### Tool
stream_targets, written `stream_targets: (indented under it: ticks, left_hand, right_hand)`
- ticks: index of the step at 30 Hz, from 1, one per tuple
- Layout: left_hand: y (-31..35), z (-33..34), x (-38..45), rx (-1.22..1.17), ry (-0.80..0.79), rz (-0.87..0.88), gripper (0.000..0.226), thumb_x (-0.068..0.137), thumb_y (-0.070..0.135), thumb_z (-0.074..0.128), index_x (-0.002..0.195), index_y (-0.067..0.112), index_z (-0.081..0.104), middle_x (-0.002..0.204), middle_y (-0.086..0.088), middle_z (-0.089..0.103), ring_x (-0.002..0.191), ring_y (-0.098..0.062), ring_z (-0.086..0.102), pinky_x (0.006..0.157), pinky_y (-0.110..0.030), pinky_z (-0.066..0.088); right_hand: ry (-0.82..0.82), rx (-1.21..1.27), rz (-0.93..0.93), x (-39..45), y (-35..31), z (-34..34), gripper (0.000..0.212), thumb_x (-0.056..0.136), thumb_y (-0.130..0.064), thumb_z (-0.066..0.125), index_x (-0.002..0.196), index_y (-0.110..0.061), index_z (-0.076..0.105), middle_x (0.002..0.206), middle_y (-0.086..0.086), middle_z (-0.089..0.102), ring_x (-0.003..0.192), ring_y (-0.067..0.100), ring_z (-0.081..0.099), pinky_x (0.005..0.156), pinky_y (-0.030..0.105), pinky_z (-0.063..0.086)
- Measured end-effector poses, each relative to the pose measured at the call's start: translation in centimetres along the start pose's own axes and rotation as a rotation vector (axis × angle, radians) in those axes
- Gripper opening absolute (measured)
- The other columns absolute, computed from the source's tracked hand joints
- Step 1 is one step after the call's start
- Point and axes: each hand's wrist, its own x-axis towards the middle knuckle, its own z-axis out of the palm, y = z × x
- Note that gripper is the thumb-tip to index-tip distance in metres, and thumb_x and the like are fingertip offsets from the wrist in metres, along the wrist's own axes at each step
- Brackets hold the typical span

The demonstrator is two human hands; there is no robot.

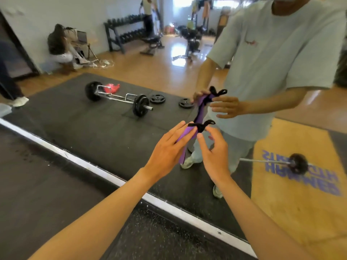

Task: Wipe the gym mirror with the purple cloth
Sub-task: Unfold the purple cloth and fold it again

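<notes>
The gym mirror (112, 119) fills the view above its pale lower frame (105, 177), reflecting a black floor mat (78, 117) and a loaded barbell (120, 98). Before the glass, the left hand (167, 147) holds the purple cloth (185, 136) with its fingers laid straight along it; the right hand (214, 151), fingers curled, appears to pinch its edge near a black tie (201, 125). The cloth seems folded and not yet on the glass — so the step looks like readying it; next it needs opening out and pressing flat to the mirror. Purple floor lettering (300, 177) appears mirrored — I cannot read it reliably.
</notes>
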Motion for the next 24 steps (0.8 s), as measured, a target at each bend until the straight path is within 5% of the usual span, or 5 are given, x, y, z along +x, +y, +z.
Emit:
stream_targets:
  ticks: [5,11,19,22,24]
  left_hand:
    - [1.3,-0.4,-4.5,-0.306,-0.117,-0.206,0.059,0.107,0.004,0.054,0.163,0.015,0.037,0.166,-0.002,0.035,0.155,-0.019,0.034,0.127,-0.032,0.031]
    - [1.8,-2.1,-8.7,-0.659,-0.117,-0.510,0.059,0.098,0.014,0.073,0.151,0.023,0.049,0.147,0.007,0.055,0.133,-0.003,0.054,0.111,-0.021,0.045]
    - [-1.2,-5.3,-13.0,-0.785,-0.040,-0.634,0.025,0.104,0.019,0.065,0.125,0.014,0.077,0.137,0.008,0.068,0.126,-0.007,0.064,0.106,-0.036,0.055]
    - [-2.2,-6.0,-14.0,-0.872,-0.067,-0.795,0.019,0.106,0.015,0.062,0.117,0.013,0.076,0.114,0.008,0.074,0.106,-0.003,0.069,0.094,-0.032,0.057]
    - [-3.0,-6.5,-14.3,-0.916,-0.025,-0.917,0.018,0.109,0.017,0.055,0.113,0.014,0.072,0.101,0.006,0.072,0.097,-0.007,0.068,0.087,-0.030,0.056]
  right_hand:
    - [0.071,0.053,0.183,-3.9,-0.1,2.7,0.014,0.099,-0.029,0.069,0.103,-0.016,0.075,0.094,-0.005,0.075,0.093,0.011,0.070,0.088,0.037,0.058]
    - [0.153,0.210,0.373,-7.7,-2.5,7.6,0.017,0.096,-0.014,0.072,0.085,-0.002,0.073,0.073,0.000,0.070,0.067,0.002,0.065,0.062,0.015,0.051]
    - [0.190,0.118,0.441,-11.6,-4.3,9.7,0.028,0.099,-0.021,0.070,0.074,-0.011,0.063,0.067,-0.008,0.065,0.067,0.003,0.060,0.068,0.014,0.045]
    - [0.193,0.077,0.458,-12.5,-5.0,10.5,0.033,0.100,-0.019,0.068,0.072,-0.014,0.052,0.061,-0.013,0.049,0.061,0.000,0.046,0.063,0.016,0.039]
    - [0.238,0.062,0.484,-12.9,-4.9,10.6,0.031,0.103,-0.022,0.064,0.077,-0.010,0.052,0.066,-0.005,0.055,0.068,0.006,0.053,0.071,0.026,0.047]
